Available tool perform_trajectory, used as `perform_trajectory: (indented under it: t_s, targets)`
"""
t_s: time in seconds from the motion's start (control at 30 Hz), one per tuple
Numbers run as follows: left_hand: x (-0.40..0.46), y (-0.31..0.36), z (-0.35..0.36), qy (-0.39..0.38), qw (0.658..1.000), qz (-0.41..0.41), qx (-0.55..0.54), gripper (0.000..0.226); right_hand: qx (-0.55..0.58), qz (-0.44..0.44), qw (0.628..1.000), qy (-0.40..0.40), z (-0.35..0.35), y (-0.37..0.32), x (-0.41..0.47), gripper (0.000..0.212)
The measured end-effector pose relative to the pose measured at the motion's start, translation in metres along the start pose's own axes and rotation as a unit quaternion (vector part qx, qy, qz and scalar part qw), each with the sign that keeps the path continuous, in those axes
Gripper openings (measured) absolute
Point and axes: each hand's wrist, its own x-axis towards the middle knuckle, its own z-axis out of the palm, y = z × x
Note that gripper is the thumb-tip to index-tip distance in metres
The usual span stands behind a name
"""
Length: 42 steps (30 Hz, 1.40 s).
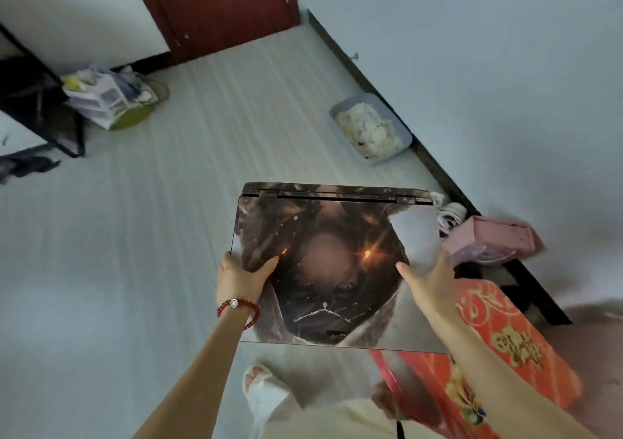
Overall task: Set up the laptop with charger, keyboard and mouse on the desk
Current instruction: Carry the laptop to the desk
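Laptop [323, 270], closed, held by both hands; fingers hidden beneath.

A home is shown here, a plain lived-in room. Pale flooring [209, 141] is seen running to white walls, with a dark red door [215, 10] set far beyond the held laptop [323, 270]. A grey tray of white litter [371, 130] is laid by the skirting, up and right of the grip. A red patterned cloth [499, 347] is spread just below right, and a slippered foot [266, 391] is glimpsed underneath.
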Motion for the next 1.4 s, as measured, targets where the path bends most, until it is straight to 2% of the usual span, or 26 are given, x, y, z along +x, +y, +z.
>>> perform_trajectory:
  t_s: [0.2,0.43,0.53,0.8,0.97,1.2,1.4]
  targets:
    - [0.062,-0.057,-0.157,0.078,0.994,-0.059,-0.045,0.077,-0.067,-0.065,0.993,-0.074,0.133,-0.137,-0.047,0.079]
    - [0.129,-0.145,-0.317,0.174,0.968,-0.163,-0.072,0.074,-0.151,-0.134,0.962,-0.182,0.306,-0.268,-0.115,0.086]
    - [0.162,-0.177,-0.366,0.204,0.952,-0.209,-0.089,0.073,-0.182,-0.161,0.942,-0.234,0.379,-0.319,-0.133,0.090]
    - [0.277,-0.225,-0.472,0.264,0.908,-0.298,-0.131,0.069,-0.239,-0.218,0.893,-0.311,0.571,-0.449,-0.146,0.087]
    - [0.361,-0.231,-0.548,0.294,0.881,-0.328,-0.172,0.067,-0.272,-0.244,0.863,-0.349,0.686,-0.547,-0.152,0.087]
    - [0.477,-0.257,-0.665,0.332,0.844,-0.370,-0.200,0.085,-0.288,-0.293,0.831,-0.374,0.847,-0.675,-0.186,0.087]
    - [0.610,-0.307,-0.780,0.360,0.841,-0.350,-0.202,0.091,-0.258,-0.342,0.825,-0.368,1.002,-0.771,-0.221,0.086]
